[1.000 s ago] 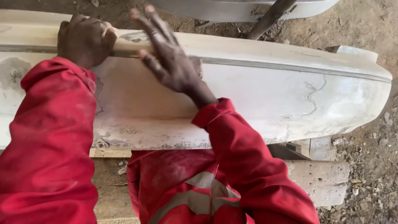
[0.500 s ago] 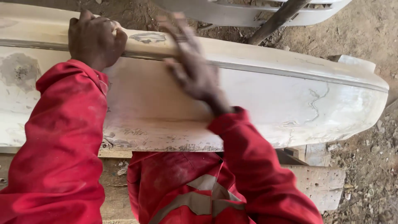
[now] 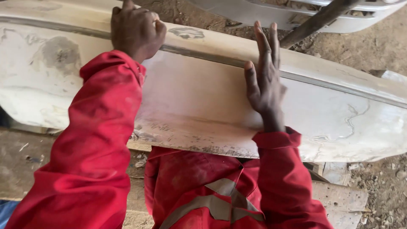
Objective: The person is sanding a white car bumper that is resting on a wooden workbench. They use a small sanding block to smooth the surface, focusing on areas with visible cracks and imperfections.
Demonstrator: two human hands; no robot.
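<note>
Two hands | left hand (image 3: pixel 136 29) fingers curled gripping bumper (image 3: pixel 199 97) top | right hand (image 3: pixel 265 82) fingers flat

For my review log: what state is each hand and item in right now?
left hand: closed over the bumper's top edge, gripping.
right hand: open, flat on the bumper's face, fingers extended.
bumper: white, lying across the person's lap, sanded dull with grey filler patches.
second pale car panel: lying on the dirt behind, untouched.

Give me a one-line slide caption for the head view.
Left hand grips the top edge of a white car bumper; right hand lies flat on its sanded face.
</note>
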